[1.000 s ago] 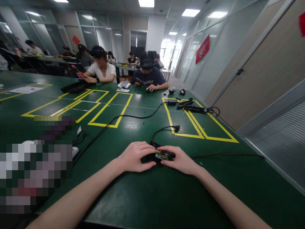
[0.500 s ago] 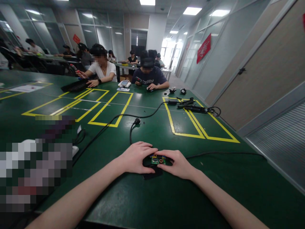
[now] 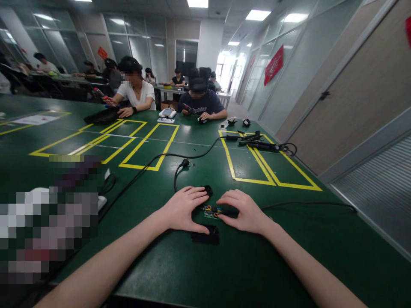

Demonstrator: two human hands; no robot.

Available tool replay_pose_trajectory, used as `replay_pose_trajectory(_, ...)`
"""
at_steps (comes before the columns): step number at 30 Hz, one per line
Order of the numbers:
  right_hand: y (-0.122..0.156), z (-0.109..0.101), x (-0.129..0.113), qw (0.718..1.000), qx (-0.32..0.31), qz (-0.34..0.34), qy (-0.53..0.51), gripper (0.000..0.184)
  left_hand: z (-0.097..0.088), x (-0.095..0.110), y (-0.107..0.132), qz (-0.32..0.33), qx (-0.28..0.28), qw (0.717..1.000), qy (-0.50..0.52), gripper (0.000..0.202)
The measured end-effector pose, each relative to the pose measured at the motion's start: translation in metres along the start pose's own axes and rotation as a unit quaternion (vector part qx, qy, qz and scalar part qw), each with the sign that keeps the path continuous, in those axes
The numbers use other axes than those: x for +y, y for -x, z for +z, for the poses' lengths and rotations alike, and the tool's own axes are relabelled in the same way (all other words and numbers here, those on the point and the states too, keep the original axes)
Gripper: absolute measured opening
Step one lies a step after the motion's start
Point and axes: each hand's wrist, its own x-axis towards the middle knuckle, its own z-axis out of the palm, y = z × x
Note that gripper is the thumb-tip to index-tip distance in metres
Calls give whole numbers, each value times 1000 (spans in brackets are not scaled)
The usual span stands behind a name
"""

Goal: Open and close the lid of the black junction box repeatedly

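A small green circuit board point(image 3: 210, 211) with a black cable lies on the green table point(image 3: 224, 265) between my hands. My left hand point(image 3: 184, 208) rests beside its left edge, fingers curled, thumb by a black cover piece point(image 3: 205, 235) lying just in front. My right hand point(image 3: 242, 211) pinches the board's right end and the cable there. A second black piece point(image 3: 208, 190) sits just beyond my left fingertips. The cable loops up to a black plug point(image 3: 184, 163).
Yellow taped rectangles point(image 3: 150, 147) mark the table. Black tools and cables point(image 3: 261, 145) lie at the far right; another cable point(image 3: 308, 204) runs right. A blurred-out heap point(image 3: 48, 222) sits at left. Two people point(image 3: 201, 102) work at the far edge.
The head view shifted slightly. The black cover now lies apart in front of the board, and my hands have spread; earlier the plug swung from right of centre to the left.
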Motion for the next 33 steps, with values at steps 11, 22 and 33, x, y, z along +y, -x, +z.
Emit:
replay_pose_trajectory(11,0,13,0,998,-31,-42,-18,8,4,0,-3,5,44,995,92,46)
replay_pose_trajectory(22,0,18,-2,999,3,-32,15,5,5,-8,-2,16,48,995,84,59)
replay_pose_trajectory(33,0,21,0,999,18,-30,29,7,6,-11,-1,24,21,998,62,68)
